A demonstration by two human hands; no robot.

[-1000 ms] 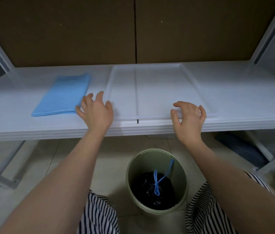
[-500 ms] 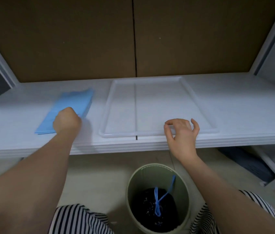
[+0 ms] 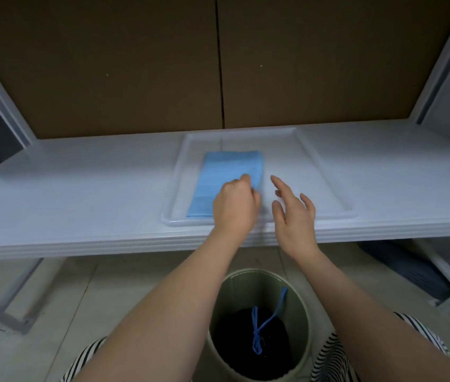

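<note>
White shelf (image 3: 80,194) ran left to right before a brown cardboard back (image 3: 108,64), bare on both sides of a clear tray (image 3: 336,217) set at its near edge. The folded blue cloth (image 3: 226,175) lay in the tray's left half, long axis near to far, the right half free. The left hand (image 3: 234,208) pinched its near right edge; the right hand (image 3: 295,216) hovered just beside, fingers loose, holding nothing.

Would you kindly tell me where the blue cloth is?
Head view: the blue cloth lies in the left half of the clear tray, its right edge pinched by the left hand.
</note>
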